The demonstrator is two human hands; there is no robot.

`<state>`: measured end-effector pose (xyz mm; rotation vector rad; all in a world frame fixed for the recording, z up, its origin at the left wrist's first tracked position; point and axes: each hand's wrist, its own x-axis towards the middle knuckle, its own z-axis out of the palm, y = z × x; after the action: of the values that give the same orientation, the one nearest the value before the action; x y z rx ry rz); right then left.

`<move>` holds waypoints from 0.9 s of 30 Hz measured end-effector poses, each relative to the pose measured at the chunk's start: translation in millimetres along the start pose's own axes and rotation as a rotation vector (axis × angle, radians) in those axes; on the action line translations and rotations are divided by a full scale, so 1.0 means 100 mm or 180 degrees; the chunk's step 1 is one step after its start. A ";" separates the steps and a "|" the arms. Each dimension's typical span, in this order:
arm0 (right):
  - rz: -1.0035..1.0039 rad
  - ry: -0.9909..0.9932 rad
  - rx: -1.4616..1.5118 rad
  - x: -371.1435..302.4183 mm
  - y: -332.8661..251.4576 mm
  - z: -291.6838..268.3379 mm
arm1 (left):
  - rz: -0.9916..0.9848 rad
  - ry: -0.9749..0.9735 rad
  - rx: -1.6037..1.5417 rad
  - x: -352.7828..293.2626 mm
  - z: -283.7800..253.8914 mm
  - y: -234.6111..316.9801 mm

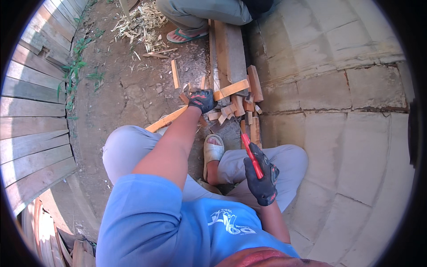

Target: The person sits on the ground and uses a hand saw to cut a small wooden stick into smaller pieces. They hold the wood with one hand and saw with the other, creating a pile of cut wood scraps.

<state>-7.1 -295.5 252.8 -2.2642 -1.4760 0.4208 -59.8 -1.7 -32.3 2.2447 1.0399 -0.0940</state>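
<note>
My left hand (202, 100), in a black glove with red marks, is closed on a pale wooden strip (232, 89). One end lies over a thick timber block (231, 53); a similar length (167, 119) shows on the hand's other side, and it looks like the same strip. In my right hand (262, 178), also gloved in black, is a tool with a red handle (251, 155), pointing away from me. Its working end is thin and seen too narrowly for me to tell the kind. Short wood offcuts (229, 110) lie heaped between my hands.
Another person (200, 13) sits at the far end of the timber, a sandaled foot (187, 35) beside it. Wood shavings (144, 26) cover the dirt there. A block wall (329, 93) stands along the right, weathered planks (35, 107) along the left. My slippered foot (214, 151) is near the offcuts.
</note>
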 end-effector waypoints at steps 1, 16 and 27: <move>0.0033 -0.0014 -0.0054 -0.02 -0.05 -0.02 | 0.0003 0.0031 0.0008 -0.01 0.00 -0.02; 0.0001 0.0090 -0.0184 -0.18 -0.39 -0.03 | -0.0051 0.0146 -0.0205 -0.09 -0.12 0.06; 0.0347 0.0231 0.0014 -0.08 -0.49 -0.04 | -0.0064 0.0054 -0.0179 -0.04 -0.09 0.03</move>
<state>-47.1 -285.7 280.0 -2.3385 -1.3193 0.3691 -62.1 -0.4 -22.6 2.1883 1.0616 -0.0539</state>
